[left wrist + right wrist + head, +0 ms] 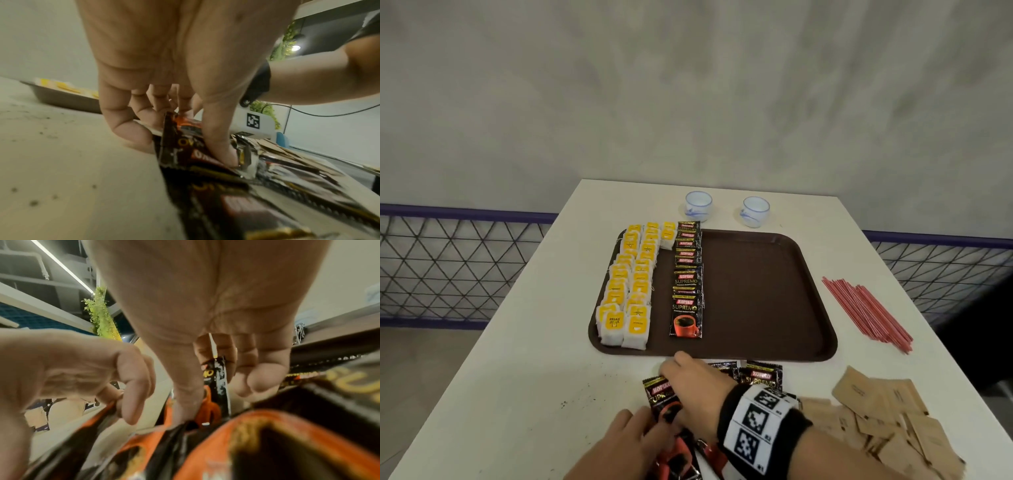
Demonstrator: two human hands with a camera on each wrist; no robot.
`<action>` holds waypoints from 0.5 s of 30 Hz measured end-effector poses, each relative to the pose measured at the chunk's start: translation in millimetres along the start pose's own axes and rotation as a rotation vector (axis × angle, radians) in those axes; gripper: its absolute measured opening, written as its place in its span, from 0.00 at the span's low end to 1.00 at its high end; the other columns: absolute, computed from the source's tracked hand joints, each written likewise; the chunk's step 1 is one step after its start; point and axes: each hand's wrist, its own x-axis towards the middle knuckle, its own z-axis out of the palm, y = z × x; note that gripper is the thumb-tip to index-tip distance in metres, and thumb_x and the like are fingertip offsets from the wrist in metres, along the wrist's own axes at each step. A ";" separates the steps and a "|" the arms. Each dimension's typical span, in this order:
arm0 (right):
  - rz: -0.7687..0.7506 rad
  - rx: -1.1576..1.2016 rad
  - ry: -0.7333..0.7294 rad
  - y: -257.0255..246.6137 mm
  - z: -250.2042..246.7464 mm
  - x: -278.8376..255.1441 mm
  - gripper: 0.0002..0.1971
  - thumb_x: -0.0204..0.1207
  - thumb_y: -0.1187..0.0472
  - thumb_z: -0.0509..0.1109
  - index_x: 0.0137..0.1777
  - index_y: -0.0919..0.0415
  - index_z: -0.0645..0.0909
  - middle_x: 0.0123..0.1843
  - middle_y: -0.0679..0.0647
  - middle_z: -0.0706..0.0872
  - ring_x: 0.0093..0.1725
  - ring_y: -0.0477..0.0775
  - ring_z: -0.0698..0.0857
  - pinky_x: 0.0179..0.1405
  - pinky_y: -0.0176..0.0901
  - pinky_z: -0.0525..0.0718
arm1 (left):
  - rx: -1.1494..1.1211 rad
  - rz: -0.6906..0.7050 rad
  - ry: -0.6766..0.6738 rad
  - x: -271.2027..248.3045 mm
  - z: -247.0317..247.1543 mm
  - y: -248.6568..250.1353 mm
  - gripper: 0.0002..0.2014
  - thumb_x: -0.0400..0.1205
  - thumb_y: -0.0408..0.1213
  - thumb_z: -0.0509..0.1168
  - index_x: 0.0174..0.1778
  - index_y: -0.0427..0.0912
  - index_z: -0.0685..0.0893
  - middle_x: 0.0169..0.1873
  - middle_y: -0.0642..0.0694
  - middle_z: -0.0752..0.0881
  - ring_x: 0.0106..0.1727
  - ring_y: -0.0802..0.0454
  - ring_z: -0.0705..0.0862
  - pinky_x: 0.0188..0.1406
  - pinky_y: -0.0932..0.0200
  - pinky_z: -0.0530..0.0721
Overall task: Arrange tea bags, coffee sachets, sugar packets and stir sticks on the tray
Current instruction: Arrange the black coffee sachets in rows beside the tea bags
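Note:
A brown tray (763,294) holds two columns of yellow-tagged tea bags (630,284) at its left and a column of black coffee sachets (687,281) beside them. Loose coffee sachets (760,375) lie in front of the tray's near edge. My right hand (681,380) reaches into this pile, and its thumb and fingers (261,378) pinch one coffee sachet (218,369) on edge. My left hand (637,428) pinches another coffee sachet (174,155) under its thumb (222,151). Brown sugar packets (887,421) lie at the near right. Red stir sticks (866,313) lie right of the tray.
Two small white cups (698,205) (755,210) stand behind the tray on the white table (517,359). The tray's right half is bare. Dark specks mark the table at the near left. A mesh railing (455,267) runs beyond the table's left and right edges.

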 end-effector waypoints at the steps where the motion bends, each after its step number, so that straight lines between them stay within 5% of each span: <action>1: 0.003 0.033 0.020 2.6 -1.4 1.1 0.27 0.72 0.65 0.75 0.69 0.57 0.70 0.65 0.56 0.72 0.64 0.60 0.76 0.59 0.53 0.77 | -0.067 0.010 -0.122 -1.8 -3.6 2.5 0.16 0.75 0.60 0.56 0.53 0.58 0.78 0.35 0.56 0.74 0.34 0.59 0.77 0.37 0.69 0.76; 4: 0.036 0.301 0.131 11.3 -12.6 -2.2 0.15 0.73 0.66 0.74 0.55 0.49 0.80 0.57 0.50 0.82 0.58 0.52 0.81 0.62 0.49 0.80 | -0.079 0.076 -0.131 5.0 -6.4 -15.7 0.04 0.78 0.44 0.64 0.44 0.50 0.82 0.41 0.54 0.82 0.48 0.57 0.84 0.54 0.60 0.80; 5: 0.053 0.412 0.165 17.3 -16.7 -2.3 0.12 0.74 0.66 0.74 0.48 0.47 0.80 0.52 0.48 0.84 0.52 0.48 0.83 0.59 0.48 0.83 | -0.110 0.178 -0.047 2.8 -21.3 -17.0 0.06 0.75 0.40 0.68 0.37 0.58 0.82 0.40 0.58 0.83 0.45 0.64 0.84 0.52 0.64 0.82; 7: 0.079 0.606 0.225 30.3 -26.6 -1.9 0.13 0.73 0.67 0.75 0.41 0.46 0.79 0.46 0.47 0.86 0.42 0.45 0.86 0.51 0.47 0.87 | -0.335 0.150 -0.137 4.7 -40.4 -24.9 0.16 0.71 0.34 0.72 0.34 0.66 0.80 0.38 0.64 0.85 0.41 0.70 0.82 0.44 0.73 0.80; 11: 0.146 0.778 0.412 54.6 -45.9 7.9 0.18 0.69 0.69 0.78 0.44 0.44 0.78 0.58 0.55 0.85 0.40 0.56 0.90 0.41 0.51 0.91 | -0.571 0.108 -0.090 11.9 -77.9 -29.2 0.15 0.74 0.28 0.72 0.39 0.57 0.82 0.39 0.57 0.87 0.43 0.59 0.84 0.42 0.63 0.83; 15: 0.212 0.799 0.503 63.4 -57.9 23.7 0.19 0.69 0.71 0.78 0.43 0.47 0.75 0.57 0.59 0.86 0.42 0.55 0.89 0.31 0.40 0.85 | -0.644 0.092 0.025 28.0 -87.2 -31.9 0.11 0.76 0.28 0.72 0.40 0.52 0.83 0.43 0.48 0.89 0.45 0.52 0.85 0.45 0.58 0.83</action>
